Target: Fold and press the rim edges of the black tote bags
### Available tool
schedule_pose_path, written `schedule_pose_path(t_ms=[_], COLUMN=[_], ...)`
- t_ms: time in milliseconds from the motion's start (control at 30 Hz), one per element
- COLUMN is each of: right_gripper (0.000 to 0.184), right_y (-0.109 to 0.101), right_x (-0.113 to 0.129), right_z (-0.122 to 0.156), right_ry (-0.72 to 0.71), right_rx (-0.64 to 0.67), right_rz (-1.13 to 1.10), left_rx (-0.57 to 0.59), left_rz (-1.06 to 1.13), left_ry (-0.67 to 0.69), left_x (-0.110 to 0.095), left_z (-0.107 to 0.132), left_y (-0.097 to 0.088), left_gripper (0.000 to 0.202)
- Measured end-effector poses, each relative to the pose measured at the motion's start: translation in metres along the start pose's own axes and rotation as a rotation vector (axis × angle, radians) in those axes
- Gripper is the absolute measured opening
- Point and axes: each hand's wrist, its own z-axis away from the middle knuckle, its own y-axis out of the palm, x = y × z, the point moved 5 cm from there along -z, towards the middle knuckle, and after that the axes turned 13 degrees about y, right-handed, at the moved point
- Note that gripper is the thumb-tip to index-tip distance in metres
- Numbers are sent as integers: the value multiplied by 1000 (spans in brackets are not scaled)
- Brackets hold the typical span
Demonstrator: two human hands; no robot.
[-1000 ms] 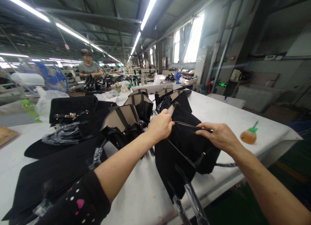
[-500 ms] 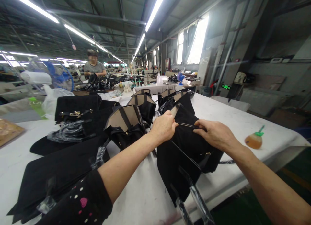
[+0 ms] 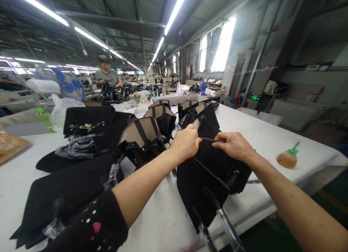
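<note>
In front of me a black handbag (image 3: 201, 186) lies tipped on the table, its plastic-wrapped handles (image 3: 227, 224) pointing toward me. My left hand (image 3: 186, 141) is closed in a fist at the bag's upper part, thumb pressed against the fingers. A short way to the right, my right hand (image 3: 235, 145) pinches with thumb and fingertips. Between them a thin dark strip (image 3: 208, 139) is stretched; whether it is the bag's edge or a separate cord I cannot tell. Lower on the bag shows a small gold fitting (image 3: 236, 172).
Several black bags with beige insides (image 3: 140, 132) stand beyond my left forearm. Flat black bag pieces (image 3: 73, 188) are stacked at left. A bottle of amber liquid with a green nozzle (image 3: 286, 159) stands at right. Farther back are a blue fan (image 3: 72, 87) and a co-worker (image 3: 108, 76).
My right hand has moved slightly left, closer to my left hand, and its grip has shifted along the strip. The whole view has shifted a little.
</note>
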Motion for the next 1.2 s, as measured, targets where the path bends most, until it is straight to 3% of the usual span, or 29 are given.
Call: schedule_pose_path(t_ms=[133,367,433,533,667,1033,1200], right_gripper=[17,23,23,25,29,27,27], right_y=[2,4,2,-3,-5,0,-1], right_x=[2,24,26,25,20,19,19], right_z=[0,2,5,9,11,9,10], right_ry=[36,-115,-98,-68,-47,-19,-22], right_rx=[3,100,167,237,243,260,249], right_rz=[30,210,234,206,183,166,162], left_rx=[-8,-43,-49,67,209,17,19], left_rz=[0,97,189,270,255,172,136], left_ry=[0,3,17,26,-5,105,99], left_x=[0,4,8,18,29,21,19], left_z=[-1,3,8,18,28,34,34], left_y=[1,1,-3,-6,-7,-16,-16], left_gripper=[25,21,33,55,35,21,13])
